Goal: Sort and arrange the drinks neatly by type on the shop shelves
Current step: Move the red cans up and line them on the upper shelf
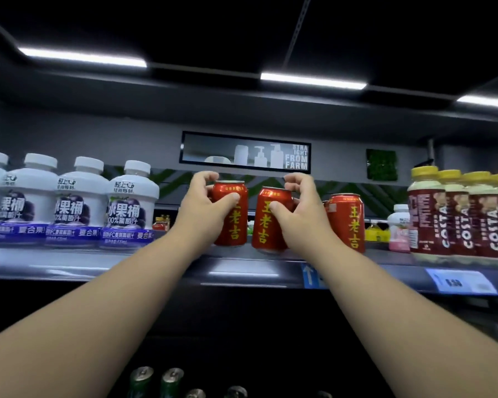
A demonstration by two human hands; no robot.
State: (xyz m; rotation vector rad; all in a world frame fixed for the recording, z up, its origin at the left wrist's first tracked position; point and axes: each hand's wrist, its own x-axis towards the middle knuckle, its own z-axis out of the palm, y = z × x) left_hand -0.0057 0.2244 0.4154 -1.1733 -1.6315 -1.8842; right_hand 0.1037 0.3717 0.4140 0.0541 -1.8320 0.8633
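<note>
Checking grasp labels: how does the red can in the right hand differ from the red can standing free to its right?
The right hand grips the middle can; no hand grips the free can. The middle can leans; the free can stands upright. Both are red with yellow characters.

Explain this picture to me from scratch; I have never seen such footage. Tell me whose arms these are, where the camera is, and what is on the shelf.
There is no machine here: a person wears one wide-angle camera on the head, so you see their own bare arms reaching forward. The left hand grips the left red can, and the right hand grips the middle red can, which leans slightly. A third red can stands free to the right. The dark shelf also carries white juice bottles at the left and Costa bottles at the right.
</note>
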